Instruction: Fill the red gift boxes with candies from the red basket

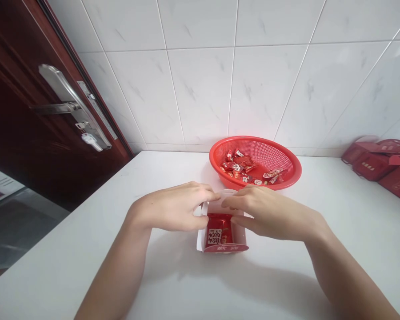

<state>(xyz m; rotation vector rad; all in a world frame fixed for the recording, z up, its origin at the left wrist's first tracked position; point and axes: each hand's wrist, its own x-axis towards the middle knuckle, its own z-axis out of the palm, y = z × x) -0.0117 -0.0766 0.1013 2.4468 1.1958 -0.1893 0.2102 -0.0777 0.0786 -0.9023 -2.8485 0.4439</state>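
Note:
A small gift box point(240, 234), white inside with a red front flap bearing pale characters, stands open on the table in front of me. Inside it lies a shiny red snack packet point(220, 230) with a white printed label. My left hand point(183, 208) grips the box's left wall near the back, its thumb at the wall and its fingers by the rear flap. On the opposite side, my right hand point(270, 212) holds the back right of the box, thumb over the wall and fingers curled towards the rear flap. Its fingertips partly hide that flap.
Behind the box, a red plastic colander point(288, 160) holds several red-wrapped sweets point(238, 165). Several red boxes point(383, 164) are piled at the right against the tiled wall point(200, 89). A dark red door point(26, 66) with keys in its lock stands left of the white table point(96, 226).

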